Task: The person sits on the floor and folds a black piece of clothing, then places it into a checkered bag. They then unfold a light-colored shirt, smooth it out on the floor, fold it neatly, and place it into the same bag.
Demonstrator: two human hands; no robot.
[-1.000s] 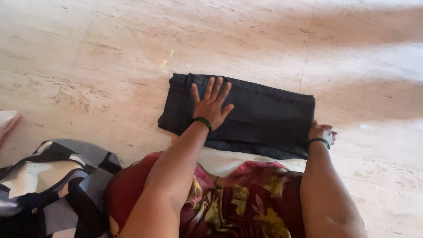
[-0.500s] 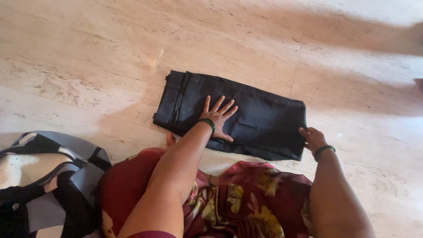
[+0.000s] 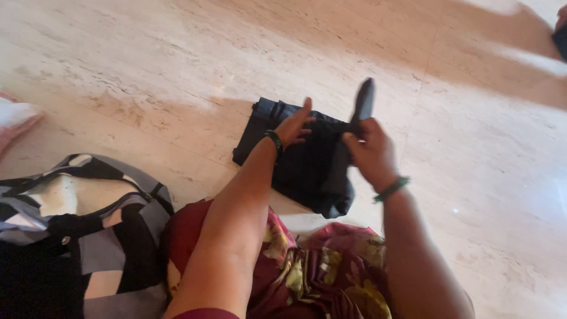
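A dark folded garment (image 3: 307,171), like trousers, lies on the pale marble floor (image 3: 147,71) in front of my knees. My right hand (image 3: 369,150) grips the garment's right end and holds it lifted and turned over toward the left. My left hand (image 3: 293,127) rests on the middle of the garment, fingers spread, pressing the cloth where it bends. Both wrists wear green bangles.
A grey, black and white patterned cloth (image 3: 71,230) is heaped at the lower left. My lap is covered by a dark red cloth with yellow flowers (image 3: 319,272). A pinkish-white item (image 3: 15,115) sits at the left edge, and something dark (image 3: 561,35) at the top right corner.
My right hand took hold of the garment's right end and lifted it over toward the left, halving its length. My left hand slid up to the fold. The view shifted right.
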